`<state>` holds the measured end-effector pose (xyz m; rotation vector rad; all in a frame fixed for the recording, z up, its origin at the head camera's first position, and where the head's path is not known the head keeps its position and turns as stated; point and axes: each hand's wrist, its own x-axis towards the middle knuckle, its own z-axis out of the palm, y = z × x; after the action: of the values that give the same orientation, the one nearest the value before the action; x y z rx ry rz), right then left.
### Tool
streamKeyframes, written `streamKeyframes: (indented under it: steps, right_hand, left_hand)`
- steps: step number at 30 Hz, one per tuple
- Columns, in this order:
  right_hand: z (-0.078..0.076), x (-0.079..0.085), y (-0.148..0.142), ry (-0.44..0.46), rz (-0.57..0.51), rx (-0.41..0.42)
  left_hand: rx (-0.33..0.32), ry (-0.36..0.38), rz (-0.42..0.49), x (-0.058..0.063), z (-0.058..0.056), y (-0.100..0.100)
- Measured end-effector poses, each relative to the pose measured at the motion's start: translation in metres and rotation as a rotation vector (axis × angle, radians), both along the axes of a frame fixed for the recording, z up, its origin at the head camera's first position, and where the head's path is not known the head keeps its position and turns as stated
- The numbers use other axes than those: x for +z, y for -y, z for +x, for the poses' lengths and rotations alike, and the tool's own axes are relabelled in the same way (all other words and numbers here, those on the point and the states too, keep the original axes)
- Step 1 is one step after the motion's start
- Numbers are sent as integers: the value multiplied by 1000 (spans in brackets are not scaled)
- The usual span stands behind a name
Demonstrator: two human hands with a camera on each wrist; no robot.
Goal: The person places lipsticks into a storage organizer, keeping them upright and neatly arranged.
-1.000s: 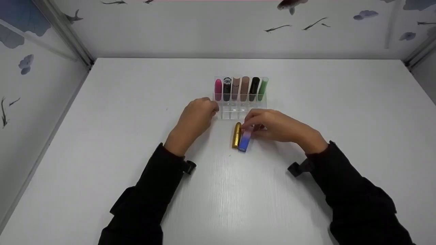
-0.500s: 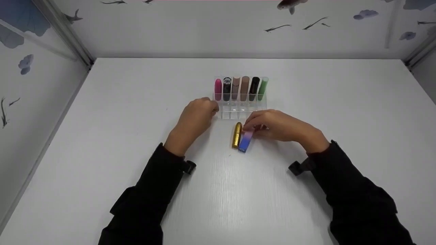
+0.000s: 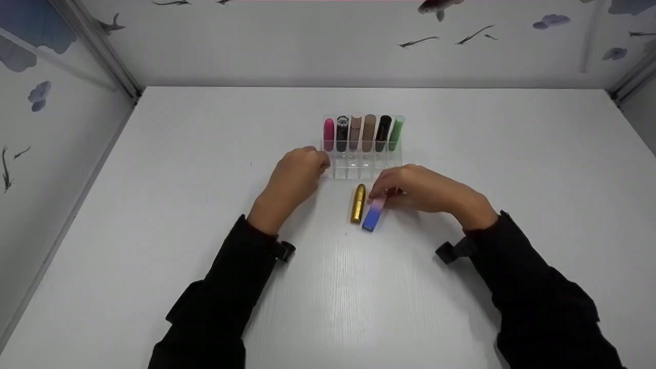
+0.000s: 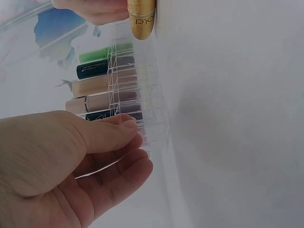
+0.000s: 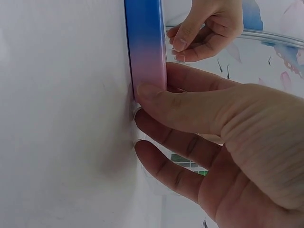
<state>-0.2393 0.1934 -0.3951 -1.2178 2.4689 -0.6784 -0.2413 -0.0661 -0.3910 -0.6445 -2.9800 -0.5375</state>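
Observation:
A clear lipstick holder (image 3: 360, 172) stands mid-table, with several lipstick tubes upright in its back row and see-through front slots. At its left end, my left hand (image 3: 299, 173) grips the holder's side between thumb and fingers, as the left wrist view shows. My right hand (image 3: 417, 189) pinches the pink end of a small pink-to-blue lipstick box (image 5: 146, 42) with thumb and index finger. That box (image 3: 374, 214) slants close to the tabletop in front of the holder. Just left of it lies a gold lipstick tube (image 3: 358, 204), untouched by either hand.
The holder's tubes run from a pink tube (image 3: 328, 135) at the left to a green tube (image 3: 396, 133) at the right. White patterned panels (image 3: 307, 46) border the white table (image 3: 328, 307) at the back and sides.
The lipstick box has shifted slightly right in my right hand, opening a gap from the gold tube. My left hand and the holder have stayed put.

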Motion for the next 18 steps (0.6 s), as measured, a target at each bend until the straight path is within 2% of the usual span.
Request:
streamKeyframes:
  steps: [9, 18]
  right_hand:
    - [-1, 0, -1, -4, 7, 3]
    - [-1, 0, -3, -2, 4, 6]
  left_hand:
    - [3, 19, 9, 0, -1, 0]
    - [1, -6, 2, 1, 1, 0]
